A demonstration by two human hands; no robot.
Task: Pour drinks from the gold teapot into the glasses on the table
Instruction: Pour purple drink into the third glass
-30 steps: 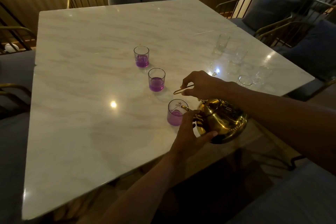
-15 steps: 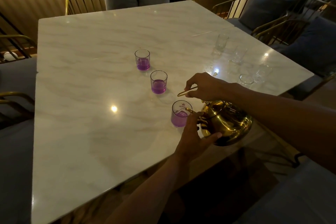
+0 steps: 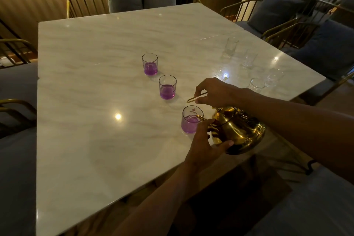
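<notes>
Pouring purple drink from tilted shiny gold metal teapot (image 3: pixel 239 130) into nearest clear tumbler (image 3: pixel 191 120); right hand (image 3: pixel 214 92) pinching thin handle, left hand (image 3: pixel 205 143) fingers curled against body; next, probably levelling off, shifting to empty clear glasses (image 3: pixel 256 84)

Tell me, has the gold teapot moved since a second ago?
No. The gold teapot stays tilted with its spout at the nearest glass.
</notes>
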